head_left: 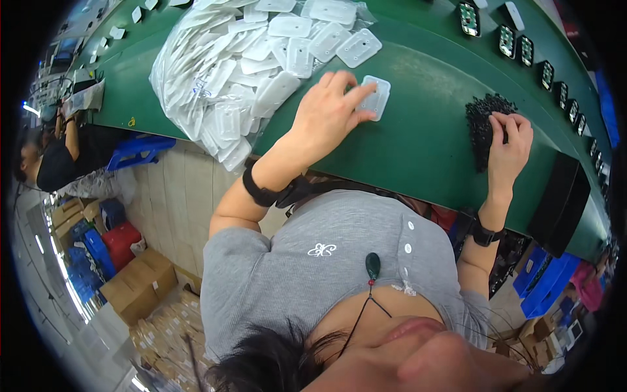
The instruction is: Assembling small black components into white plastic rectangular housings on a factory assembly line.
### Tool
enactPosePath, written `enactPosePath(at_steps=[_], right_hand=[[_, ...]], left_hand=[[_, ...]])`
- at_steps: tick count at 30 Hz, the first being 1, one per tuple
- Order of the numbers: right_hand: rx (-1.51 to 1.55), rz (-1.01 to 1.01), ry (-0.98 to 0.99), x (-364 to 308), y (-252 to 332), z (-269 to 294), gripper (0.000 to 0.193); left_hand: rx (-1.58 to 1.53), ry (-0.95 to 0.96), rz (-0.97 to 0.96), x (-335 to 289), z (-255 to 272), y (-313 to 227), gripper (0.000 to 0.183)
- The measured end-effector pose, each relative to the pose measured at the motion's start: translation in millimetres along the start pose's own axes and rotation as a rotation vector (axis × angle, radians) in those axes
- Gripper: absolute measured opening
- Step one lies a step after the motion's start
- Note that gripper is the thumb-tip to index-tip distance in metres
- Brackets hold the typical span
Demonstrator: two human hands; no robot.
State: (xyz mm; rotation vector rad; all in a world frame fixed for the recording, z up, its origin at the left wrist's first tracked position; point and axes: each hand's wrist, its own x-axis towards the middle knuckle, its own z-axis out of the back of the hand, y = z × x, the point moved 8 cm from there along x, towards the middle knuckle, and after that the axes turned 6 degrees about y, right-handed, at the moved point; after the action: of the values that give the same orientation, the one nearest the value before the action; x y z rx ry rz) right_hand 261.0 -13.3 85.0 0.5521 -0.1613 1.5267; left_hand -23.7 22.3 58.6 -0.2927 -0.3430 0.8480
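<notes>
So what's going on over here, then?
A person's left hand has its fingers on a white plastic piece over a green table. The right hand is at a pile of small black parts; whether it has picked one up can't be made out. A heap of similar white pieces lies beyond the left hand.

The worktable (424, 140) is showing deep green. The single cover (377, 98) and the piled covers (290, 26) are both looking whitish, while the small parts (488, 108) are appearing black. Circuit boards (507, 39) are showing green edged with black. The top (339, 281) is looking grey, bearing a curling white motif (321, 249).
</notes>
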Motion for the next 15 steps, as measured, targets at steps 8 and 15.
enactPosePath(at_steps=[8, 15], right_hand=[[0.808, -0.283, 0.103, -26.4, 2.5, -15.7, 0.004], [1.262, -0.278, 0.23, -26.2, 48.3, -35.7, 0.014]], left_hand=[[0.078, 0.055, 0.173, 36.4, -32.2, 11.3, 0.039], [-0.41, 0.137, 0.094, 44.5, -34.1, 6.0, 0.027]])
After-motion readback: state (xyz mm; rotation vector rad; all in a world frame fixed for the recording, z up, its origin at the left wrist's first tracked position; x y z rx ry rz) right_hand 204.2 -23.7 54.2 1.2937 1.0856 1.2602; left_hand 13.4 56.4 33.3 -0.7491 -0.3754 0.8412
